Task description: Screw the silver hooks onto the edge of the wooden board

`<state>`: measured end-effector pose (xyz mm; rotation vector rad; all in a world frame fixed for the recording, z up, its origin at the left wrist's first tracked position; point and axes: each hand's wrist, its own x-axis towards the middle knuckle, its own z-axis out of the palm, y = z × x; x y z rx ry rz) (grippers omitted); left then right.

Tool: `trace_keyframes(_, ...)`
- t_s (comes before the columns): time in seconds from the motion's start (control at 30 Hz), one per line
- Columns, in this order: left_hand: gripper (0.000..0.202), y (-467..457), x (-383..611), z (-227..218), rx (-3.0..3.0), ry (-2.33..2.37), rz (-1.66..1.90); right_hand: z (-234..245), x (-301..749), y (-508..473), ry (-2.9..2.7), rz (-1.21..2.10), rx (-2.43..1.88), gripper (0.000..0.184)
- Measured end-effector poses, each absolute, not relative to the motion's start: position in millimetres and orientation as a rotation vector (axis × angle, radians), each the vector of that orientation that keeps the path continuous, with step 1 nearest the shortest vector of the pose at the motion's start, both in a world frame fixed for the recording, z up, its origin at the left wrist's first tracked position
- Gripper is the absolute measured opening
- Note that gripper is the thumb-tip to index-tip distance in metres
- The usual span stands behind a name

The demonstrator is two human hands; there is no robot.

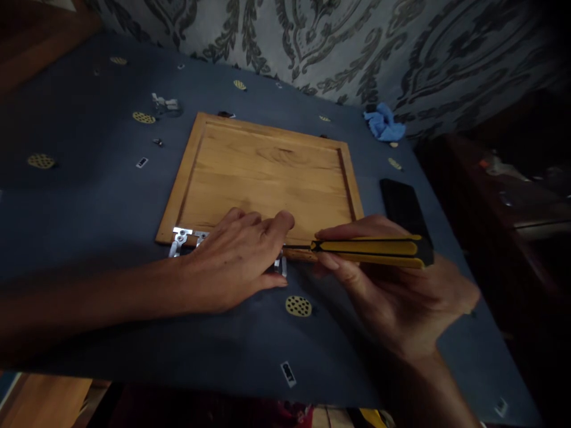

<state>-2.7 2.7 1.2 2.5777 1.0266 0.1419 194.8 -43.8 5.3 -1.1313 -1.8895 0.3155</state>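
Note:
A wooden panel with a raised frame lies flat on the blue-grey cloth. My left hand rests across its near edge, fingers curled on top and thumb below, closed around a shiny metal hinge that it mostly covers. More metal hinge hardware shows at the panel's near left corner. In my right hand is a yellow and black screwdriver, held sideways. Its shaft points left along the near edge, and the tip is hidden by my left hand.
Small metal parts and a screw lie left of the panel. A black phone-like object and a crumpled blue cloth are on the right. Patterned wallpaper rises behind the table.

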Motion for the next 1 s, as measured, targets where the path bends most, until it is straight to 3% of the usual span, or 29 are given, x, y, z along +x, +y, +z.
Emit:
trace_keyframes(0.23, 0.055, 1.6, -4.0, -4.2, 2.599, 1.009, 0.215, 26.0, 196.8, -32.6, -1.999, 0.584, -1.044, 0.015)
trace_keyframes(0.37, 0.056, 1.5, -4.7, -4.8, 2.611, 1.009, 0.232, 42.7, 200.7, -22.4, -2.18, 0.73, -0.962, 0.024)
trace_keyframes(1.0, 0.055, 1.6, -4.9, -5.6, 2.606, 1.023, 0.222, 26.3, 205.3, -32.0, -1.972, 0.664, -1.036, 0.034)
